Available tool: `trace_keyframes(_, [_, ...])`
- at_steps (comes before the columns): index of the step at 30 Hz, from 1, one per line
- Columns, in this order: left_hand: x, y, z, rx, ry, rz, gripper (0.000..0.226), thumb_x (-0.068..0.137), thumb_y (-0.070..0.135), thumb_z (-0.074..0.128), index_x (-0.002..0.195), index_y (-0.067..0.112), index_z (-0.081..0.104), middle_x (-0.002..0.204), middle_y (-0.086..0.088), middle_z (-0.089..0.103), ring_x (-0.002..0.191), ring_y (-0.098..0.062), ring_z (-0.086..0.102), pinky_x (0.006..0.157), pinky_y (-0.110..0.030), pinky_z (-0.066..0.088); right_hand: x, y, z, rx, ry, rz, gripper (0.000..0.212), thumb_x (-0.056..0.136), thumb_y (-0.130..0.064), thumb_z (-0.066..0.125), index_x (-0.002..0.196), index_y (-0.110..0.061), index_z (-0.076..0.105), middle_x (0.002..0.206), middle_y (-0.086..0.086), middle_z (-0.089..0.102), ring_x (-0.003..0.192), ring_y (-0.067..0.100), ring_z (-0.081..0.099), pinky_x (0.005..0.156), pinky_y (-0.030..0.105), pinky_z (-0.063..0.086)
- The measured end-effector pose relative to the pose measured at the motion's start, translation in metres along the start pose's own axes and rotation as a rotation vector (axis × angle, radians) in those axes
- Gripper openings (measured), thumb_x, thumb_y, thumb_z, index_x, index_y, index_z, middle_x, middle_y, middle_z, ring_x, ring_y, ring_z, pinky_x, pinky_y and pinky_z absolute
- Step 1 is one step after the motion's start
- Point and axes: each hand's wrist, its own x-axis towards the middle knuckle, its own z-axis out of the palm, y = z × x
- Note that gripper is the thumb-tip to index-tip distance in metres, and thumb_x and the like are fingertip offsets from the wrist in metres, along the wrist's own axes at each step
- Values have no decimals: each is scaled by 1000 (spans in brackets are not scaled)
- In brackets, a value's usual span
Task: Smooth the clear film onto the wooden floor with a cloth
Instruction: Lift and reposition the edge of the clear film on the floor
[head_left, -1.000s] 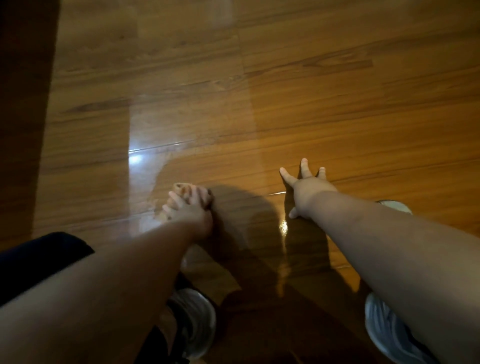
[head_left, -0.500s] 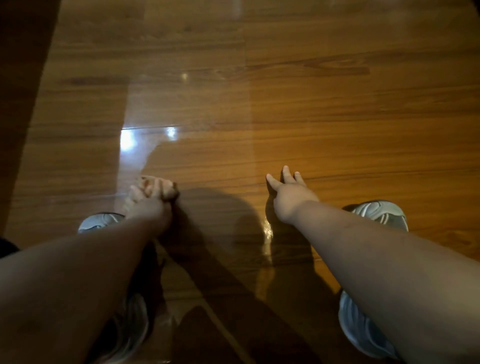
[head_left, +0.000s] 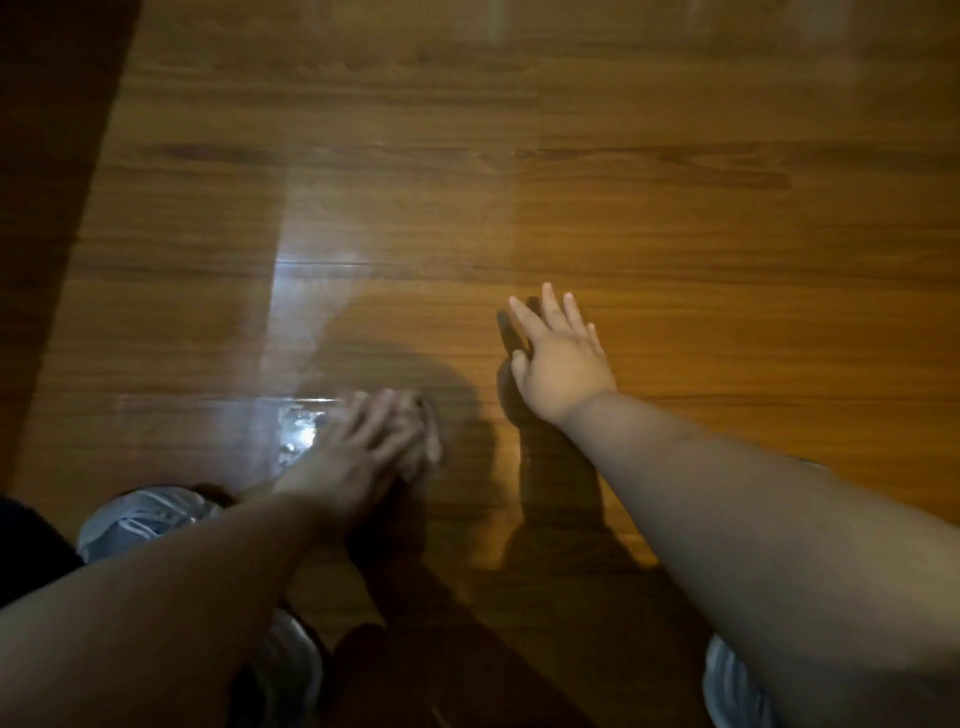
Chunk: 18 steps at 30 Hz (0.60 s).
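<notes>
A strip of clear film (head_left: 395, 234) lies on the wooden floor (head_left: 727, 234) and runs away from me, with bright glare along its left side. My left hand (head_left: 358, 452) is blurred and grips a small wadded cloth (head_left: 428, 439), pressing it on the film near its close end. My right hand (head_left: 561, 358) lies flat on the floor at the film's right edge, fingers straight and spread. Wrinkled, shiny film shows just left of my left hand.
Grey shoes are at the lower left (head_left: 135, 514) and lower right (head_left: 727, 686), close to my arms. A dark band (head_left: 52, 156) borders the floor on the left. Bare planks stretch ahead and to the right.
My left hand with the cloth has slid to the right across the film and is now motion-blurred. My right hand stays flat on the floor, its fingers spread a little wider.
</notes>
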Motion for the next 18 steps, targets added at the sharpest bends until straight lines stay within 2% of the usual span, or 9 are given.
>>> trace_keyframes(1, [-1,-21,-2,-62,45,-228,62,95,37,53,150,23,28,156,-26,15,137,-57,16,107,-65,22,10,-8,-3,14,-13,8,60,95,-35,39,149,-42,12,160,-6,-7,147,23,-7,116,45,6])
trace_keyframes(3, [-9,-54,-2,-322,-74,-681,67,97,39,45,154,22,13,158,-24,7,140,-52,11,111,-63,20,31,-27,-5,36,-38,26,61,95,-38,39,148,-44,11,160,-6,-9,147,23,-8,116,46,5])
trace_keyframes(4, [-12,-54,2,-464,-118,-857,67,98,40,40,154,23,6,158,-24,1,141,-50,7,112,-61,17,37,-32,-8,42,-57,38,61,95,-39,39,148,-44,11,160,-6,-10,147,23,-8,116,46,5])
trace_keyframes(5, [-13,-51,6,-500,-142,-936,67,99,40,37,154,23,2,157,-26,-1,141,-50,6,113,-60,15,45,-38,-8,58,-85,52,61,95,-40,39,148,-44,10,160,-6,-11,147,24,-9,116,46,5])
trace_keyframes(7, [-19,-22,10,-368,-137,-842,65,99,44,32,154,26,1,157,-25,-7,141,-51,3,113,-59,12,54,-43,-11,75,-142,69,60,96,-41,38,148,-44,9,159,-5,-12,146,24,-9,116,47,5])
trace_keyframes(11, [-5,22,-3,-184,-104,-61,53,99,54,18,149,47,2,155,-3,-28,141,-41,-23,114,-57,-6,60,-34,-18,-9,-187,85,59,98,-42,35,148,-45,5,159,-5,-14,146,25,-11,116,48,5])
trace_keyframes(13, [16,10,-9,-159,-108,94,51,98,55,18,147,51,3,149,5,-34,143,-36,-23,115,-57,-5,66,-28,-13,26,-169,186,59,97,-41,35,149,-43,5,159,-4,-13,146,26,-9,117,47,6])
trace_keyframes(15, [39,-13,-15,-176,-47,-7,51,99,54,19,148,50,5,156,2,-25,145,-36,-17,116,-56,-4,63,-20,-9,21,-132,232,61,97,-41,36,149,-43,4,159,-2,-14,146,27,-10,117,46,5])
trace_keyframes(18, [61,-59,-19,-335,57,-481,52,100,47,25,150,42,12,161,-8,-9,145,-41,-6,114,-55,1,61,-16,-1,-51,-22,170,64,97,-39,37,148,-46,-1,159,-2,-16,146,27,-12,117,45,2])
